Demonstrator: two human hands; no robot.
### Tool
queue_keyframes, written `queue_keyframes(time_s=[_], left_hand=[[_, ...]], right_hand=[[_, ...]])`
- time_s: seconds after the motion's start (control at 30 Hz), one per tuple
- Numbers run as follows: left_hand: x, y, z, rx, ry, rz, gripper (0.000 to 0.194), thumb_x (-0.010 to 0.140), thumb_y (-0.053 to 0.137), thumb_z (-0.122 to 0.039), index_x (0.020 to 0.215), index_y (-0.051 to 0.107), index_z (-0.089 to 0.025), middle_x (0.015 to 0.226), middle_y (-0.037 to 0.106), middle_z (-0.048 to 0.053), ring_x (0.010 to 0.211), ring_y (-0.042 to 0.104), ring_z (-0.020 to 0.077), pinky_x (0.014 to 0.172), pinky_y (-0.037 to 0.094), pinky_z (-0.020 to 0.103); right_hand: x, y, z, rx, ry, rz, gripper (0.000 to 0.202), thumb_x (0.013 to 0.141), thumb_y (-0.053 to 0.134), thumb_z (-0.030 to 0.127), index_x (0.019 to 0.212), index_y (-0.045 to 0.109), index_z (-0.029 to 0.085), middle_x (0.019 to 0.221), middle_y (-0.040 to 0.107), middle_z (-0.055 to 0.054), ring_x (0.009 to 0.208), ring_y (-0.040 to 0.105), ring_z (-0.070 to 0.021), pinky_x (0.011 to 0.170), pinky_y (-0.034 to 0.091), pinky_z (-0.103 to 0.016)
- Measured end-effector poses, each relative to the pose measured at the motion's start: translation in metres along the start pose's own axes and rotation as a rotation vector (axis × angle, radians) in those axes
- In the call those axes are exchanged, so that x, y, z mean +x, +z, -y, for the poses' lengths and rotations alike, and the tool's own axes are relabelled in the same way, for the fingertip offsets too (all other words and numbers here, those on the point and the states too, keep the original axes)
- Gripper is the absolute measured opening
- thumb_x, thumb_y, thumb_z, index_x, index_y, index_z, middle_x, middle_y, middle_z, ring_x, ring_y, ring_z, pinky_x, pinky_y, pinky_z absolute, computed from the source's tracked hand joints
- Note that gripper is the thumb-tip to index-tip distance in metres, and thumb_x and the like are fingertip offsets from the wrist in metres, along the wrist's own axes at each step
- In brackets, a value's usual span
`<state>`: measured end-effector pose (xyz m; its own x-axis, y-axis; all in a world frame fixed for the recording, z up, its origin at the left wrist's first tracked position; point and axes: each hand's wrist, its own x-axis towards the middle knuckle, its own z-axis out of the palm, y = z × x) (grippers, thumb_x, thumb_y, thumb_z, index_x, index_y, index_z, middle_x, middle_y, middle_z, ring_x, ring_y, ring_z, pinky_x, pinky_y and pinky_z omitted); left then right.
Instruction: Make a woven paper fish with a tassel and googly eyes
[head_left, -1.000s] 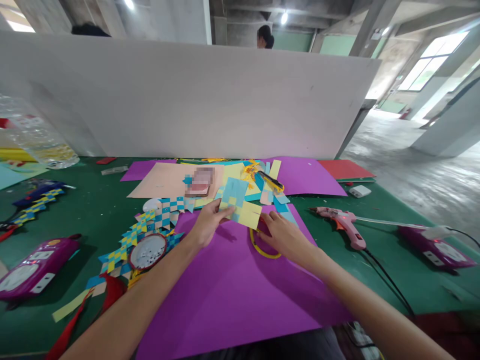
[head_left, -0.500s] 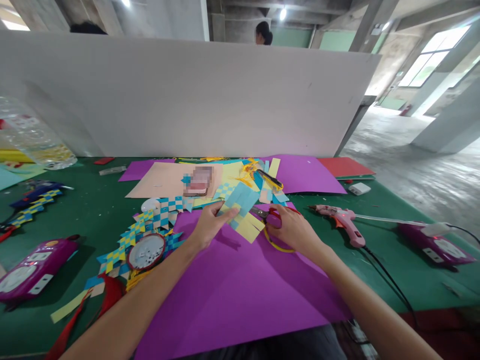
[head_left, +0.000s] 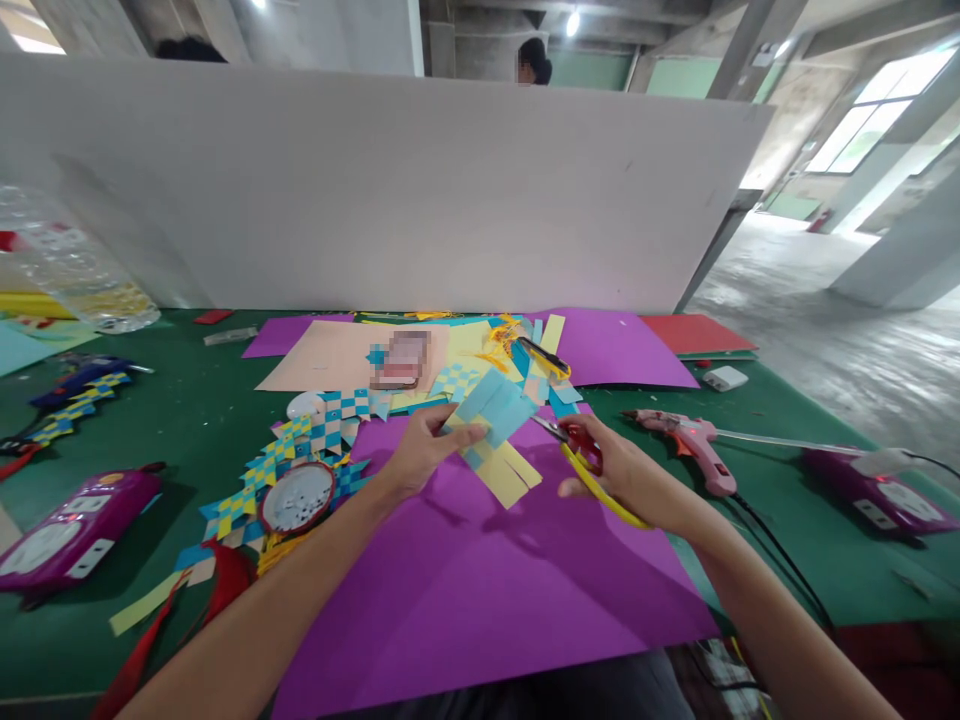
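Above purple sheet (head_left: 465, 600), woven paper (head_left: 496, 402) best kept flat and steady; scissors (head_left: 592, 485) best held level, blades (head_left: 550, 428) square to edge, fingertips clear; loose yellow strips (head_left: 510, 475) best left unbent.
Paper pinched in left hand (head_left: 420, 450), held between both hands. Scissors gripped in right hand (head_left: 630, 475), blades pointed at paper, just beside it; contact unclear.

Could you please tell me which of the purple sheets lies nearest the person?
The front sheet, beneath the left hand and right hand; the left sheet and right sheet lie farther back, by the upright board.
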<state>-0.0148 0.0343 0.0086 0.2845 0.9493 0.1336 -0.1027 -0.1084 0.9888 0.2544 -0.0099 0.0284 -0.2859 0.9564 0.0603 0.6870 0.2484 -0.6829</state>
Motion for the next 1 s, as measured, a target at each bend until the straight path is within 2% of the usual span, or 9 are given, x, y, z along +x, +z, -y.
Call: queue_keyframes(time_s=[0.1, 0.2, 0.47, 0.63, 0.87, 1.0], left_hand=[[0.001, 0.0, 0.002, -0.006, 0.001, -0.004, 0.025, 0.071, 0.077, -0.037, 0.073, 0.069, -0.013, 0.067, 0.056, -0.001, 0.061, 0.048, 0.0094, 0.058, 0.038, 0.022], [0.002, 0.001, 0.003, 0.014, -0.006, -0.015, 0.027, 0.072, 0.076, -0.039, 0.07, 0.066, -0.013, 0.065, 0.054, -0.002, 0.06, 0.047, 0.0097, 0.057, 0.037, 0.022], [0.003, 0.004, -0.003, 0.036, -0.011, -0.048, 0.031, 0.068, 0.077, -0.043, 0.072, 0.067, -0.014, 0.067, 0.055, -0.001, 0.062, 0.047, 0.0116, 0.059, 0.038, 0.024], [0.003, 0.004, -0.002, 0.058, -0.018, -0.073, 0.033, 0.064, 0.078, -0.044, 0.071, 0.067, -0.013, 0.067, 0.054, -0.001, 0.062, 0.047, 0.012, 0.058, 0.037, 0.023], [0.001, 0.008, -0.007, 0.01, 0.009, -0.054, 0.027, 0.069, 0.077, -0.037, 0.076, 0.065, -0.014, 0.069, 0.055, -0.002, 0.062, 0.049, 0.0104, 0.058, 0.039, 0.021], [-0.001, 0.01, -0.012, 0.021, 0.012, -0.073, 0.031, 0.068, 0.078, -0.041, 0.073, 0.064, -0.014, 0.066, 0.055, -0.002, 0.06, 0.049, 0.0105, 0.058, 0.04, 0.022]], right_hand=[[-0.005, -0.002, 0.003, -0.041, 0.048, 0.102, 0.061, 0.071, 0.069, 0.059, 0.116, 0.055, 0.02, 0.096, 0.066, -0.006, 0.081, 0.059, -0.0215, 0.074, 0.045, -0.033], [-0.01, -0.007, 0.006, -0.034, 0.039, 0.102, 0.06, 0.071, 0.069, 0.06, 0.114, 0.058, 0.02, 0.09, 0.066, -0.005, 0.076, 0.058, -0.0203, 0.07, 0.045, -0.031], [-0.019, -0.014, 0.005, -0.027, 0.053, 0.179, 0.063, 0.071, 0.07, 0.059, 0.118, 0.058, 0.019, 0.105, 0.067, -0.009, 0.089, 0.061, -0.0244, 0.077, 0.047, -0.033], [-0.02, -0.013, 0.01, -0.034, 0.047, 0.183, 0.061, 0.071, 0.071, 0.058, 0.118, 0.059, 0.021, 0.104, 0.068, -0.008, 0.088, 0.062, -0.0234, 0.076, 0.047, -0.032], [-0.014, -0.004, 0.011, 0.061, 0.044, 0.186, 0.048, 0.077, 0.064, 0.056, 0.108, 0.061, 0.02, 0.074, 0.062, -0.002, 0.064, 0.055, -0.0164, 0.058, 0.044, -0.028], [-0.013, -0.004, 0.016, 0.207, 0.081, 0.228, 0.048, 0.078, 0.061, 0.059, 0.105, 0.06, 0.019, 0.068, 0.056, 0.0, 0.055, 0.051, -0.0125, 0.05, 0.042, -0.026]])
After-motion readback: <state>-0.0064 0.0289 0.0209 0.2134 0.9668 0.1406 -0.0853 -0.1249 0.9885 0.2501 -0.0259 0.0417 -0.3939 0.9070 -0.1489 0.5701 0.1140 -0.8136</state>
